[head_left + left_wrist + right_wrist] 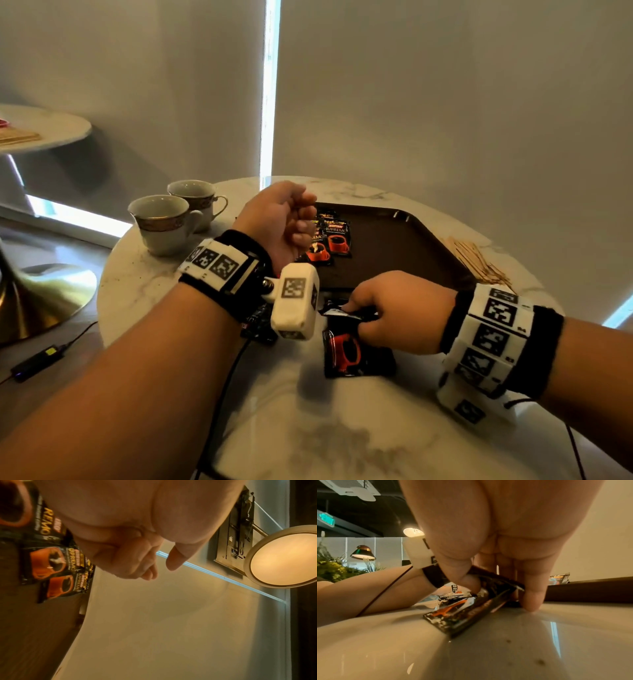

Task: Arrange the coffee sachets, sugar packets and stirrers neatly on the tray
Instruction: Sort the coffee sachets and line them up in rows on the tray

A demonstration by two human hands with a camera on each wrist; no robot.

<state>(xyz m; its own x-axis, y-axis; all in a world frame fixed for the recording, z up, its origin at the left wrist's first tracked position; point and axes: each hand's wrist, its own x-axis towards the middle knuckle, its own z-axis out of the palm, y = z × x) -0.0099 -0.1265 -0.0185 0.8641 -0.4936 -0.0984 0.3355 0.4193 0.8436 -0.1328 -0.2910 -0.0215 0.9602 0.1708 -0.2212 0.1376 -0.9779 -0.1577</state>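
A dark brown tray (pixel 404 246) sits on the marble table with a few black-and-orange coffee sachets (pixel 337 236) overlapping in its far left corner, also seen in the left wrist view as sachets (pixel 51 568). My left hand (pixel 305 222) hovers above them with fingers curled in, holding nothing. My right hand (pixel 356 313) is down at the tray's near edge, thumb and fingers pinching the top of a coffee sachet (pixel 496 582). More sachets (pixel 356 353) lie under it on the table. Another sachet (pixel 257 322) lies partly hidden below my left wrist. Wooden stirrers (pixel 479 260) lie loose to the right of the tray.
Two gold-rimmed teacups (pixel 164 222) stand at the table's left edge. A black cable (pixel 226 387) runs across the near table. The tray's middle and right (pixel 421 260) show bare surface. A second round table (pixel 41 126) stands far left.
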